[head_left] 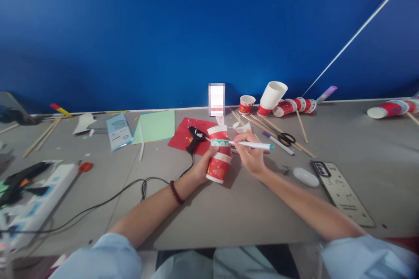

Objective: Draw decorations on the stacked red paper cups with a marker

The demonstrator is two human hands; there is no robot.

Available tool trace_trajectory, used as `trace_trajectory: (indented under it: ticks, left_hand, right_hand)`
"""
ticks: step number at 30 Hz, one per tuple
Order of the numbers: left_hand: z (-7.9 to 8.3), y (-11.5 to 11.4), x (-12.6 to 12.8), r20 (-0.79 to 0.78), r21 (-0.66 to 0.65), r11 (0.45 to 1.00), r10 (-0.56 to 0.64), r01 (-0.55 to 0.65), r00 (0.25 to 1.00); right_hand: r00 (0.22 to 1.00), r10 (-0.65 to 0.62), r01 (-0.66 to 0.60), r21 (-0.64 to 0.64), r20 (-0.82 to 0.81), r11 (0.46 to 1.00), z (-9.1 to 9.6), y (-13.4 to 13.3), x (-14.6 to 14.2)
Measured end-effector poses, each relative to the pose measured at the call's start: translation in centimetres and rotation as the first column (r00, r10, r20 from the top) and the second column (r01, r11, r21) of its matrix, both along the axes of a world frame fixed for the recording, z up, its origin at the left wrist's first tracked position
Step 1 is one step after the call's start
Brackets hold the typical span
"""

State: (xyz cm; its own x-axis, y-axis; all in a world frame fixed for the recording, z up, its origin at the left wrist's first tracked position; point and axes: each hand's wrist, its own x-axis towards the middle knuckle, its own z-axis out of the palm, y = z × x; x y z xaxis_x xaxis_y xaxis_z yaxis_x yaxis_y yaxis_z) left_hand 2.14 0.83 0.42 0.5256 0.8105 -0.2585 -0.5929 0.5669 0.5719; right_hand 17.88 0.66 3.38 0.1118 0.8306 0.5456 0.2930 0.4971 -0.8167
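My left hand (202, 166) is wrapped round a stack of red and white paper cups (218, 170), held tilted above the table. Near the top of the stack runs a band (220, 143) coloured teal with white shapes. A white marker (253, 144) with a teal end is pinched in my right hand (251, 158). Its tip meets the right edge of the teal band; whether it touches is too small to tell. Behind the stack, a black glue gun (196, 137) lies on a red sheet of paper (180, 133).
Upright paper cups (271, 96) and red cup assemblies (294, 107) stand or lie along the blue wall. Scissors (286, 139), a purple marker (278, 143), a mouse (305, 177) and a phone (343, 194) are right. Green paper (157, 126), a power strip (49, 200) and a cable (108, 202) lie left.
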Motion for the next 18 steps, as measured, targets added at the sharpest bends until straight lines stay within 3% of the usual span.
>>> trace_trajectory:
  ticks: [18]
  left_hand:
    - [-0.18, 0.08, -0.06, -0.016, -0.016, 1.0, -0.008, 0.008, 1.0]
  right_hand:
    - [1.0, 0.001, -0.001, -0.014, -0.004, 1.0, -0.16, 0.04, 0.06]
